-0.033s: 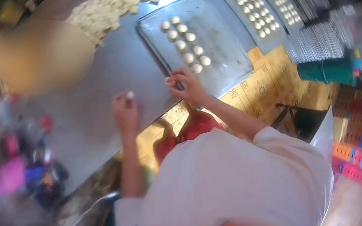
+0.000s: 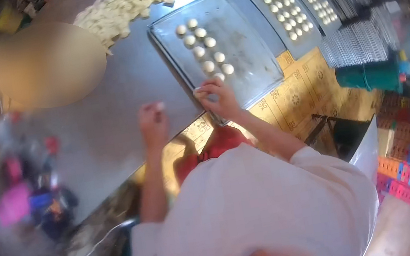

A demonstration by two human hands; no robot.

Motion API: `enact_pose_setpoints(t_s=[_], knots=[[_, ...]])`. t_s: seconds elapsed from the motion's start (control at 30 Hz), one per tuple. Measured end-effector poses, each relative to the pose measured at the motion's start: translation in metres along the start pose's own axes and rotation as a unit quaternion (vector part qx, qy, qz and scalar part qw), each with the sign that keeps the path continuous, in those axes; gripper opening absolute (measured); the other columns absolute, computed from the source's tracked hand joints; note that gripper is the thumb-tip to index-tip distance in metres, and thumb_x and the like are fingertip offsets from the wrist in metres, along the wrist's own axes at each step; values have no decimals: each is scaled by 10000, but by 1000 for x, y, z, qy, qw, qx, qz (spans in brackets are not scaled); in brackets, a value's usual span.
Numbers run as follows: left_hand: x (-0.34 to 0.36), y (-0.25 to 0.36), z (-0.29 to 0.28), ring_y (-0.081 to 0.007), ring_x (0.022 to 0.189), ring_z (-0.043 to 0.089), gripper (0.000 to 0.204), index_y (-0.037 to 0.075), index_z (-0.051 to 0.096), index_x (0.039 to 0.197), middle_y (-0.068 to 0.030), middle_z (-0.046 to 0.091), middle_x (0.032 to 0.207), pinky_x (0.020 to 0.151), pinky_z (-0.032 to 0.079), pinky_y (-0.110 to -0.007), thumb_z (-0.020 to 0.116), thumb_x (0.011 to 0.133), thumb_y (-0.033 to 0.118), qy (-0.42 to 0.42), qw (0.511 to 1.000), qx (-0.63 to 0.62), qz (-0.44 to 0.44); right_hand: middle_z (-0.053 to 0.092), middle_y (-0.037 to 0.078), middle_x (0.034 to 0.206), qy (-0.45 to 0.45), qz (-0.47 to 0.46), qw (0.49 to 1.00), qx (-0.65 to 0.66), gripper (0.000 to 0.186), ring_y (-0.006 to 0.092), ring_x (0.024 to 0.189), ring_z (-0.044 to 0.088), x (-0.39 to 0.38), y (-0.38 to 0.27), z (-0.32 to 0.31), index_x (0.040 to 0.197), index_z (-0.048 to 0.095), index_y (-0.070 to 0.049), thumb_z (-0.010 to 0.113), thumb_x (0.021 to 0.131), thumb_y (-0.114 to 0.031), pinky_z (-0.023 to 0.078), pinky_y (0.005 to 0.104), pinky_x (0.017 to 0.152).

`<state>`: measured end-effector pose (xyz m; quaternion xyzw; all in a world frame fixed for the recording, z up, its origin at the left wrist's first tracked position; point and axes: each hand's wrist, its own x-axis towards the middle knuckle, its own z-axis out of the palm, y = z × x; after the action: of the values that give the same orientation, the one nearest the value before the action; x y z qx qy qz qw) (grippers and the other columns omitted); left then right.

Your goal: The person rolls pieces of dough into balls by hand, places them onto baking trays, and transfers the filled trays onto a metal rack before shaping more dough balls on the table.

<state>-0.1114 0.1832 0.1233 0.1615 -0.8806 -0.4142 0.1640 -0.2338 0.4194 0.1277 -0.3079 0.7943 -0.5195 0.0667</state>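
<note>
My left hand [image 2: 153, 125] is closed over the steel table, with a small pale piece of dough [image 2: 160, 106] at its fingertips. Close by on the right, my right hand [image 2: 221, 100] pinches another pale dough piece [image 2: 197, 92], partly covered by the fingers, at the near left edge of a metal baking tray [image 2: 251, 47]. Two rough rows of round dough balls [image 2: 208, 66] rest on that tray's left half. The nearest ball [image 2: 219, 76] lies just beyond my right fingers.
A heap of cut dough pieces [image 2: 128, 7] covers the far part of the steel table [image 2: 104, 127]. Two trays of dough balls [image 2: 304, 47] stand at the right, beside stacked metal trays [image 2: 354, 47]. A large blurred round shape [image 2: 49, 64] hides the far left. Colourful crates [image 2: 400, 173] sit lower right.
My left hand has moved right, closer to my right hand. The right hand has shifted slightly, its fingers turned a little. The whole view has shifted a bit.
</note>
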Motion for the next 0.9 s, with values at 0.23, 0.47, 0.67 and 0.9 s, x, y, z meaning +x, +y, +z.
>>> enact_pose_setpoints(t_s=[0.23,0.47,0.67,0.9], knots=[[12,155,120,-251,954,610,263,142,726,1035,-9,670,966,861,402,-420,813,806,237,-7,973,84,215,684,120,1157,89,14,991,-95,248,275,1008,698,-23,20,-127,1134,728,-72,753,887,-84,579,364,831],[23,162,115,-275,937,598,285,131,731,1026,-58,650,961,866,424,-426,826,787,252,39,977,164,130,625,91,1256,3,0,988,-157,370,371,1174,534,-21,42,-131,1120,724,-126,839,787,-238,450,498,999],[193,33,12,-351,1040,606,274,123,739,1051,-131,657,1078,907,450,-500,782,824,270,182,955,227,65,605,71,1170,-92,-85,956,-264,362,330,1169,521,-20,49,-110,1052,715,-145,861,748,-278,373,509,1014],[375,-84,-66,-428,1104,594,346,80,701,1150,-230,647,1185,959,460,-554,637,947,352,346,822,439,-106,586,84,1115,-66,-84,969,-222,295,322,1091,527,10,-12,-103,1032,715,-149,850,778,-215,416,486,930]])
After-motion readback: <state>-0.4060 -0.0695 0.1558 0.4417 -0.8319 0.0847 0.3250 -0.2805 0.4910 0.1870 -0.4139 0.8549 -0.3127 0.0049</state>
